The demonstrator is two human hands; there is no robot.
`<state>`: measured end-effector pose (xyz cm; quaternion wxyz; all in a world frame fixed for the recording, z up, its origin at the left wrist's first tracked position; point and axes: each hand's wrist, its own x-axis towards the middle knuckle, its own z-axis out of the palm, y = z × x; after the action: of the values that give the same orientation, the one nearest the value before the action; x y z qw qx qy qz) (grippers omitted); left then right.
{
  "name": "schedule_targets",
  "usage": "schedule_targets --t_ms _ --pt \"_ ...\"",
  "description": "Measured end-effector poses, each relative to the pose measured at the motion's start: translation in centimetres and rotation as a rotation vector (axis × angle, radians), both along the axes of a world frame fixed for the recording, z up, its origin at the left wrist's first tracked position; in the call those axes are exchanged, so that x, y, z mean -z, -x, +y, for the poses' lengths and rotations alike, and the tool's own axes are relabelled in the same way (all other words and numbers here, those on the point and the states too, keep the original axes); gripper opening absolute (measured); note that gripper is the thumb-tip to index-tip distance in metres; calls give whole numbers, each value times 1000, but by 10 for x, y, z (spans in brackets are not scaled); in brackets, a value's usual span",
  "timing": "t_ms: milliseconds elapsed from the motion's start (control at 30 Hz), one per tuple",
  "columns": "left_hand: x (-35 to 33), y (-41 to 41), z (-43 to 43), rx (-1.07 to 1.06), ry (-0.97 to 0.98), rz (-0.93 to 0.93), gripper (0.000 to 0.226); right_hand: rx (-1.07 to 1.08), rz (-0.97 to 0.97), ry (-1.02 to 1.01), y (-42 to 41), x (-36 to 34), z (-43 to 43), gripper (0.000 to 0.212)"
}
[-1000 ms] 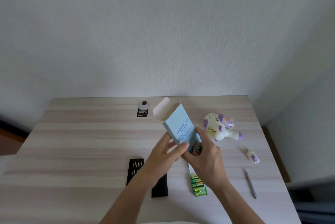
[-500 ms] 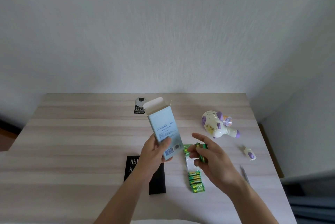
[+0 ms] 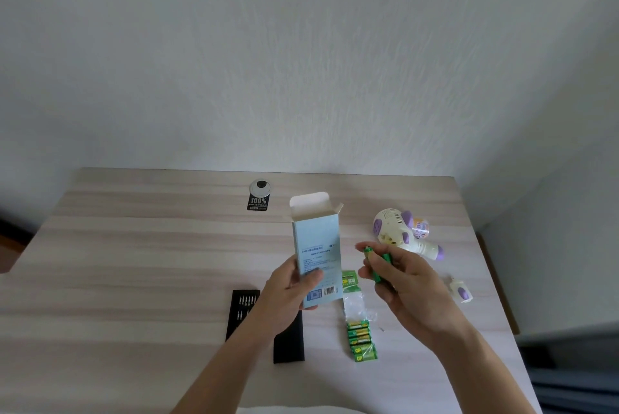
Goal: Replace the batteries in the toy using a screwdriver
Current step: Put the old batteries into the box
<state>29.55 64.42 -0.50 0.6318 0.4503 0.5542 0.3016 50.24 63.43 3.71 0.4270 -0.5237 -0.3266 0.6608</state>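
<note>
My left hand [image 3: 288, 293] grips a light blue carton [image 3: 316, 246] upright above the table, its top flap open. My right hand [image 3: 407, 283] holds green batteries [image 3: 378, 263] in its fingers just right of the carton. A white and purple toy [image 3: 400, 234] lies on the table beyond my right hand. Its small white and purple cover [image 3: 461, 290] lies apart, near the right edge. A strip pack of green batteries [image 3: 360, 338] lies below my hands. The black screwdriver bit case [image 3: 243, 306] lies open, partly under my left arm.
A light wooden table [image 3: 134, 263] stands against a white wall. A round grey grommet [image 3: 261, 186] with a black label sits at the back. The table's right edge drops off beside the wall corner.
My left hand tipped the carton upright and moved it left. My right hand drew away from the carton to the right with green batteries in its fingers.
</note>
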Motion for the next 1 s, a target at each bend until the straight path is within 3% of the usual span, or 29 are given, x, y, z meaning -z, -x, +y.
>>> schedule_targets --t_ms 267,533,833,1000 --pt "-8 -2 -1 101 -50 8 19 72 -363 -331 5 -41 33 9" --pt "-20 -6 0 138 -106 -27 20 -154 -977 -822 22 -62 55 12" --pt "-22 -3 -2 125 -137 -30 20 -389 -1086 -844 16 -67 64 19" --pt "-24 -5 -1 128 -138 -42 21 -273 -1055 -900 14 -70 63 19"
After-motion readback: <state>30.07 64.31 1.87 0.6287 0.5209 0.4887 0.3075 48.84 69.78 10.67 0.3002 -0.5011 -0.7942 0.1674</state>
